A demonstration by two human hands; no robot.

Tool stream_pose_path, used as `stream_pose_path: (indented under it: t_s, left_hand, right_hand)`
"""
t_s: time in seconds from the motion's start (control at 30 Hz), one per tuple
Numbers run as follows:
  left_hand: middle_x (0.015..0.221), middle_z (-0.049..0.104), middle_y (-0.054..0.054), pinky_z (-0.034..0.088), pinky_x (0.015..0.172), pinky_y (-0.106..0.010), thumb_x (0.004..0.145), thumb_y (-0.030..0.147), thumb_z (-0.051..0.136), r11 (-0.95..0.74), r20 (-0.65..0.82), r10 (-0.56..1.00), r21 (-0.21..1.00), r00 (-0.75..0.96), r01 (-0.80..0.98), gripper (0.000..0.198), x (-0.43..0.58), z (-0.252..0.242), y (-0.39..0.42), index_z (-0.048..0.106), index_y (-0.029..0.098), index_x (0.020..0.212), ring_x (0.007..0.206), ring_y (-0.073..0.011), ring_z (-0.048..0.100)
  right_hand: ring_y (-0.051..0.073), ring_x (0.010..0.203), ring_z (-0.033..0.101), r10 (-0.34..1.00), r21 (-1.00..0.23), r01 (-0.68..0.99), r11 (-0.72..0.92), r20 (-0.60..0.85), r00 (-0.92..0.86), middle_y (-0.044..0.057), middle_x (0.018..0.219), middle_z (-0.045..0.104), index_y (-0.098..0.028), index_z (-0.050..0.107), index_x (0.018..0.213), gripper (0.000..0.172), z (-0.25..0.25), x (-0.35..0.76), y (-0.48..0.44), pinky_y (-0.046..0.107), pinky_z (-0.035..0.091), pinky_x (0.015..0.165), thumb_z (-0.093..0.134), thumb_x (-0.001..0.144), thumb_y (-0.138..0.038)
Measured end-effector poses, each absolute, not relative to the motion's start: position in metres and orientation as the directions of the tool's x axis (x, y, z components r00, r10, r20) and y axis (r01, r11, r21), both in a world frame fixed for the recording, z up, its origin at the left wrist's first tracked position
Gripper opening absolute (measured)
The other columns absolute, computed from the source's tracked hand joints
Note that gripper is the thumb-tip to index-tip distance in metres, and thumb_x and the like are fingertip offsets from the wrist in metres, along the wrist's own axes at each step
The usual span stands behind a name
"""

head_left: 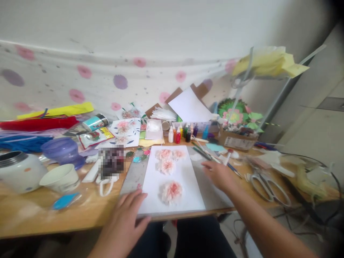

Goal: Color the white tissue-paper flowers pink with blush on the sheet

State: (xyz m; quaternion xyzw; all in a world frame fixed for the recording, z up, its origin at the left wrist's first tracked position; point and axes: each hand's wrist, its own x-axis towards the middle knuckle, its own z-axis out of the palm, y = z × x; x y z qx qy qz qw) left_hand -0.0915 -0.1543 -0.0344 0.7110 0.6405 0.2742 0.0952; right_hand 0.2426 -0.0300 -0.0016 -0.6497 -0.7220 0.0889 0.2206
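Note:
A white sheet of paper (192, 179) lies on a grey board (212, 195) at the table's front edge. Several pink-and-white painted flowers (172, 191) show on it, one large near the bottom and the others grouped near the top. My left hand (127, 211) is at the sheet's lower left corner, fingers stretched out and nothing in them. To the right of the paper, my right hand (219, 176) hovers over the board, fingers loosely bent and a little blurred; I see nothing held. Just beyond its fingertips are several paintbrushes (205, 153).
Small paint bottles (177, 136) stand behind the paper. Scissors (268, 188) lie to the right. On the left are a white jar (20, 172), a pale cup (60, 177), a purple container (63, 150) and a white mug handle (106, 186). A cardboard box (238, 139) holds paper flowers.

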Motion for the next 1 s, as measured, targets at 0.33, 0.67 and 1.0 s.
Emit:
stream_pose_path:
  t_s: [0.33, 0.67, 1.0]
  left_hand:
    - [0.131, 0.060, -0.009, 0.031, 0.105, -0.056, 0.077, 0.044, 0.065, -0.284, 0.301, 0.937, 0.368, 0.176, 0.885, 0.042, -0.093, -0.051, -0.160, 0.067, 0.028, 0.115, 0.118, -0.0367, 0.050]
    - [0.132, 0.059, -0.007, 0.008, 0.112, -0.061, 0.077, 0.034, 0.065, -0.292, 0.284, 0.948, 0.590, 0.145, 0.753, 0.037, -0.095, -0.050, -0.170, 0.067, 0.030, 0.114, 0.126, -0.0359, 0.045]
    - [0.103, 0.070, -0.010, 0.048, 0.093, -0.038, 0.068, 0.043, 0.075, 0.030, -0.015, 0.957, 0.998, -0.291, 0.047, 0.037, -0.094, -0.025, -0.198, 0.072, 0.022, 0.097, 0.099, -0.0293, 0.063]
  right_hand:
    - [0.023, 0.096, 0.067, 0.995, -0.737, 0.676, -0.020, 0.049, 0.083, 0.011, 0.106, 0.072, -0.016, 0.068, 0.107, 0.031, -0.016, 0.175, -0.026, 0.033, 0.051, 0.080, 0.058, 0.078, -0.021]
    - [0.019, 0.056, 0.065, 0.964, -0.881, 0.419, -0.221, -0.133, 0.230, 0.005, 0.060, 0.069, -0.013, 0.068, 0.079, 0.013, -0.001, 0.172, -0.029, 0.027, 0.048, 0.052, 0.062, 0.068, -0.010]
    - [0.018, 0.044, 0.056, 0.965, -0.918, 0.355, -0.178, -0.093, 0.244, 0.001, 0.044, 0.060, -0.020, 0.060, 0.052, 0.014, 0.017, 0.205, -0.068, 0.029, 0.044, 0.044, 0.068, 0.063, -0.022]
